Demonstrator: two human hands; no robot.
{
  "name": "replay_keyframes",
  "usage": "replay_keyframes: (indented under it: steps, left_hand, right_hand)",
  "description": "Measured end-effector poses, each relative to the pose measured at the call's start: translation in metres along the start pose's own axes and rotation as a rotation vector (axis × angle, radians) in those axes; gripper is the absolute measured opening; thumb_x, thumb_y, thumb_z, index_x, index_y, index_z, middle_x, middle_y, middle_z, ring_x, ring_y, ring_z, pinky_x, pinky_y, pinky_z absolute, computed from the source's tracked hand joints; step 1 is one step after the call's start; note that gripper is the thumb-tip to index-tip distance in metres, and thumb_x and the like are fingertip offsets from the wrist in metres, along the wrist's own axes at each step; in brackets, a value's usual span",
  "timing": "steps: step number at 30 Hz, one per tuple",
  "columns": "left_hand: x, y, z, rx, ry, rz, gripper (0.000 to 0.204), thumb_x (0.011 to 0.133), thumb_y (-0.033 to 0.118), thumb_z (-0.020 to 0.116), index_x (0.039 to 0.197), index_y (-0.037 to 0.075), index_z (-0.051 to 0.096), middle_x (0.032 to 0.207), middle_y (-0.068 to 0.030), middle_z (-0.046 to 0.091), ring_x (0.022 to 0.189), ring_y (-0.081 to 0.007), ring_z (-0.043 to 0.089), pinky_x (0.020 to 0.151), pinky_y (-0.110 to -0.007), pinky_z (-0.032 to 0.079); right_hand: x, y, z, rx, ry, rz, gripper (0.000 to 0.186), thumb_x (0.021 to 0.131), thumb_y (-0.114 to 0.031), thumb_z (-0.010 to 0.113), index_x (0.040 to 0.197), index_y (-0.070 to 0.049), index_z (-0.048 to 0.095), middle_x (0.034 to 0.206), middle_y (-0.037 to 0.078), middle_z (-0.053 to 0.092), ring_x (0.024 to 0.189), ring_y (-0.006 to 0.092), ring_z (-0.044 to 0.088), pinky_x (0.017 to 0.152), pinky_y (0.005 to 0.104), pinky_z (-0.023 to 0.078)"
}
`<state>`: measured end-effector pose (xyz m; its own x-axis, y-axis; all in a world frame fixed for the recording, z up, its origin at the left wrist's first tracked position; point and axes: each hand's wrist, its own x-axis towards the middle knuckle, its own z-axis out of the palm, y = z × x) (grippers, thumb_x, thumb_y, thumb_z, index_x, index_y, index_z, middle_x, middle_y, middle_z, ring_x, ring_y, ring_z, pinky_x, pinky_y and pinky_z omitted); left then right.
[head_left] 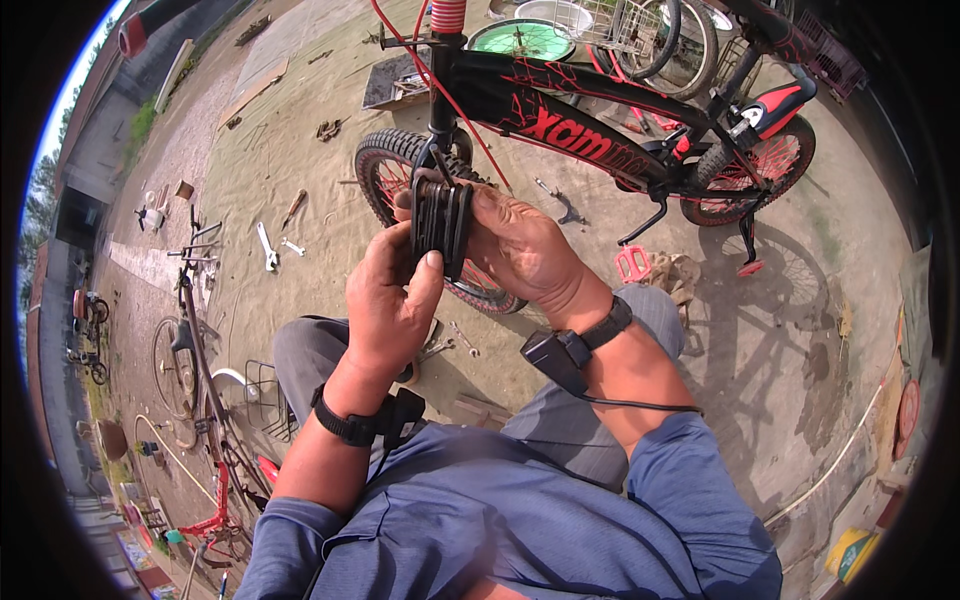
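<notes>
Between both hands is a black folding multi-tool [437, 225] with layered blades, held upright in front of the bike. Bits stick up from its top end. My left hand [390, 300] grips its lower left side, thumb pressed on its face. My right hand [530, 250] pinches the upper right edge with thumb and fingers. Some fingertips are hidden behind the tool. Just beyond the hands stands a black and red bicycle [590, 125], its knobby front tyre [385, 165] partly covered by my hands and the tool.
Wrenches [267, 247] and a screwdriver [294, 207] lie on the ground at left. A red pedal [632, 264] rests near my right knee. A metal toolbox [396, 82] and green basin [520, 38] are at the back. Another bicycle [205, 400] lies at far left.
</notes>
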<state>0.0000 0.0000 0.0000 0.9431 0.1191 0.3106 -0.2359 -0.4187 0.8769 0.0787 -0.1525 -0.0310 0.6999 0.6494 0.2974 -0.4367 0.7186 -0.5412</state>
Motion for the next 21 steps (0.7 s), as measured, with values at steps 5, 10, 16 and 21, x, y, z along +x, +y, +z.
replay_keyframes:
  steps: [5, 10, 16, 21]
  left_hand:
    - [0.0, -0.001, 0.004, -0.059, 0.016, 0.039, 0.032, 0.092, 0.008, 0.064, 0.12, -0.005, 0.057, 0.097, -0.0107, 0.069, 0.086, -0.013, 0.065, 0.079, -0.028, 0.053]
    - [-0.001, 0.001, 0.002, -0.01, -0.012, 0.052, 0.03, 0.094, 0.01, 0.061, 0.12, -0.005, 0.057, 0.095, -0.0098, 0.068, 0.083, -0.0128, 0.063, 0.076, -0.028, 0.052]
    - [-0.002, 0.007, 0.003, -0.053, -0.029, 0.062, 0.028, 0.096, 0.009, 0.059, 0.12, -0.005, 0.057, 0.094, -0.0087, 0.067, 0.082, -0.0121, 0.062, 0.075, -0.027, 0.051]
    - [-0.003, 0.012, 0.002, -0.077, -0.057, 0.042, 0.028, 0.096, 0.008, 0.058, 0.12, -0.006, 0.056, 0.098, -0.0086, 0.067, 0.085, -0.0117, 0.061, 0.077, -0.027, 0.051]
  right_hand:
    - [0.001, -0.002, 0.0, 0.008, -0.017, -0.021, 0.054, 0.105, -0.035, 0.043, 0.144, 0.002, 0.042, 0.141, 0.017, 0.052, 0.132, 0.0264, 0.05, 0.114, 0.0424, 0.036]
    - [0.0, -0.005, 0.0, -0.009, -0.037, -0.02, 0.052, 0.104, -0.032, 0.047, 0.143, 0.002, 0.044, 0.139, 0.017, 0.054, 0.13, 0.0264, 0.052, 0.113, 0.0416, 0.037]
    - [0.0, -0.007, 0.001, -0.013, -0.033, -0.027, 0.053, 0.102, -0.032, 0.053, 0.142, 0.002, 0.045, 0.134, 0.019, 0.057, 0.126, 0.0279, 0.055, 0.112, 0.0413, 0.039]
    - [0.0, -0.007, 0.001, 0.002, -0.036, -0.028, 0.054, 0.1, -0.032, 0.054, 0.141, 0.002, 0.046, 0.134, 0.02, 0.057, 0.126, 0.0285, 0.055, 0.112, 0.0416, 0.039]
